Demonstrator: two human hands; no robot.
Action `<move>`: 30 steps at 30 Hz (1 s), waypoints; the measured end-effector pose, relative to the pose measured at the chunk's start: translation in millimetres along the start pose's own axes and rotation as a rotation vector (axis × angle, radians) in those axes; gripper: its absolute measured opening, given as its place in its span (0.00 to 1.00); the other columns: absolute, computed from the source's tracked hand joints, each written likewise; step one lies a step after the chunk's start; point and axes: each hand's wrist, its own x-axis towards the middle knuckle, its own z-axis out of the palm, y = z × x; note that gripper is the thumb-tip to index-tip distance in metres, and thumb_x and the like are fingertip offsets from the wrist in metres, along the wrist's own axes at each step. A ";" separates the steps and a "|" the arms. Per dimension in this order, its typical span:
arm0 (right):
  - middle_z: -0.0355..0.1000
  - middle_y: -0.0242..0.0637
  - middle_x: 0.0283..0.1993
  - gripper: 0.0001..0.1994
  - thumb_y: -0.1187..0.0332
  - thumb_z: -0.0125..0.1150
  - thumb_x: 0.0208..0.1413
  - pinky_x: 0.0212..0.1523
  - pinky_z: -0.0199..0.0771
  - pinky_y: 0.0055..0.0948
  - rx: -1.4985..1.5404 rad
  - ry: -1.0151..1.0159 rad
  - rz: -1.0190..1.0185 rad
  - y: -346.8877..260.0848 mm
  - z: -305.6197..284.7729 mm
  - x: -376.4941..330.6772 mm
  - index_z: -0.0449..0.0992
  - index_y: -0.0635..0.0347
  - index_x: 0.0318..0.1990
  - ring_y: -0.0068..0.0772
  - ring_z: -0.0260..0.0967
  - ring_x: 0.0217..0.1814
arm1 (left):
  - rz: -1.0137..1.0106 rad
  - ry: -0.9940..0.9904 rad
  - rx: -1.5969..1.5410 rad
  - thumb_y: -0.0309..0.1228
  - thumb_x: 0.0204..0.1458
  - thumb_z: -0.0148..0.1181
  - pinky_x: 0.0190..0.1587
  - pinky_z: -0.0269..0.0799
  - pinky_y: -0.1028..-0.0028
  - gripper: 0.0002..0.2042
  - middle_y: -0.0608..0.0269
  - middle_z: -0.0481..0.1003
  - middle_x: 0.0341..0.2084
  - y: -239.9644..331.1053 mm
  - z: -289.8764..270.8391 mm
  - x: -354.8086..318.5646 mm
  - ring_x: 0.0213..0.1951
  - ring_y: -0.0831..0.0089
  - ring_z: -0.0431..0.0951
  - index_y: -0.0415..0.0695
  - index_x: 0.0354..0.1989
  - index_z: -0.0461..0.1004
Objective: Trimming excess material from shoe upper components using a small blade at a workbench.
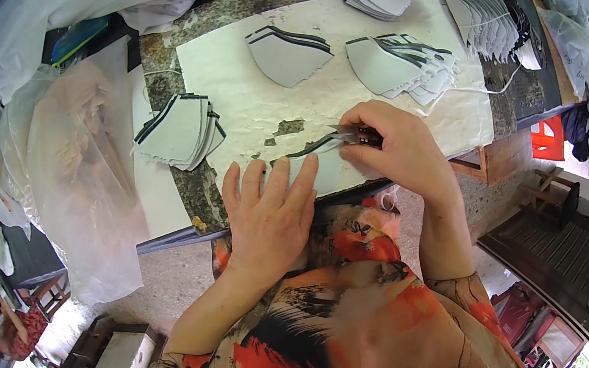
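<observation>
At the near edge of the board, a pale grey curved piece (pixel 327 169) with a dark trim strip lies flat. My left hand (pixel 267 207) rests on it, fingers spread and stretched out. In my right hand (pixel 400 148) is a small dark cutting tool (pixel 349 132) with a pointed metal blade, probably thread snips, pinched between thumb and fingers. Its tip meets the right end of the dark trim. Similar trimmed pieces lie farther off: a stack (pixel 182 134) to the left, a small group (pixel 288 54) beyond my hands, and a fanned stack (pixel 399 66) to the right.
White paper (pixel 212 51) covers much of the worn board (pixel 160 43). Untrimmed stacks (pixel 377 1) and a tied bundle (pixel 481 23) stand at the back right. Plastic bags (pixel 76 141) crowd the left and far sides. A red stool (pixel 548 140) is beyond the table's right end.
</observation>
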 end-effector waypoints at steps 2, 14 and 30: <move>0.76 0.40 0.38 0.11 0.65 0.69 0.53 0.39 0.74 0.36 -0.012 -0.026 -0.016 0.9 -1.3 0.6 0.78 0.59 0.40 0.44 0.76 0.37 | -0.004 0.002 -0.003 0.34 0.55 0.65 0.65 0.56 0.46 0.24 0.61 0.73 0.50 0.4 -0.1 0.3 0.55 0.58 0.68 0.54 0.62 0.75; 0.76 0.42 0.34 0.11 0.64 0.69 0.53 0.37 0.72 0.37 0.066 -0.023 0.027 7.4 2.3 4.3 0.79 0.61 0.39 0.46 0.75 0.36 | -0.020 -0.024 -0.016 0.34 0.56 0.64 0.66 0.55 0.46 0.23 0.59 0.73 0.51 2.2 -0.9 0.3 0.56 0.56 0.68 0.52 0.62 0.74; 0.76 0.38 0.32 0.06 0.73 0.70 0.53 0.32 0.71 0.29 0.040 0.185 -0.209 14.5 18.8 -4.4 0.80 0.62 0.38 0.34 0.72 0.30 | -0.031 -0.049 -0.027 0.34 0.55 0.66 0.68 0.55 0.47 0.23 0.57 0.73 0.54 1.9 -2.0 -0.6 0.57 0.54 0.68 0.50 0.61 0.75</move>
